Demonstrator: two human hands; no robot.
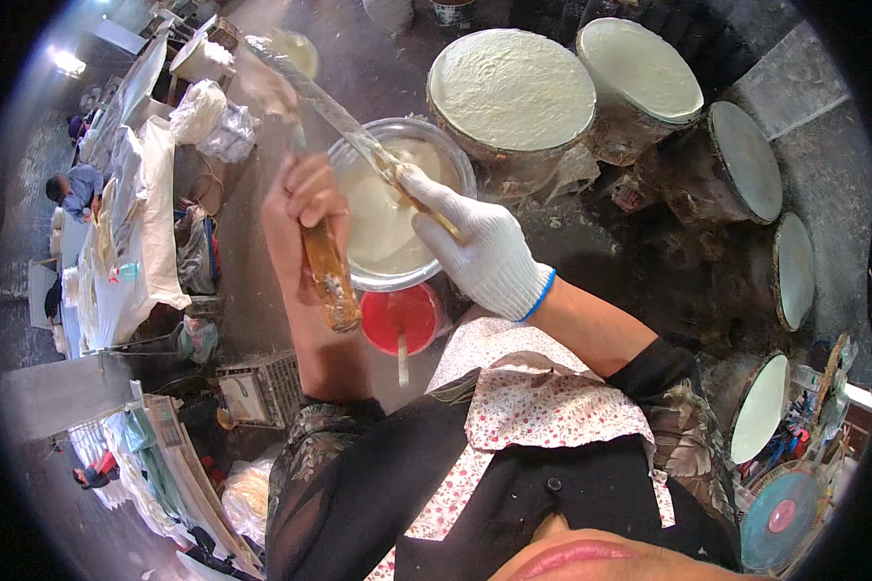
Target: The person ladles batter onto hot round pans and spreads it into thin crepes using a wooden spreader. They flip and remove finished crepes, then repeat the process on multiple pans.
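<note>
My bare left hand (305, 198) grips a tool by its worn wooden handle (329, 281); its upper end is blurred. In my white-gloved right hand (484, 257) is a long, pale stick (344, 121) with a light wooden lower part, angled up to the left and crossing the first tool's upper end. Both hands are over a round metal basin (448, 145) holding creamy pale batter (378, 242). Just below the basin, a red container (389, 318) has a pale handle or stick standing out of it.
Large round drums (509, 92) with pale tops curve around the right. A fan (780, 518) stands lower right. At left, a person in blue (82, 194) works at long cloth-covered tables (150, 232). A crate (257, 392) and white bundles (203, 116) lie nearby.
</note>
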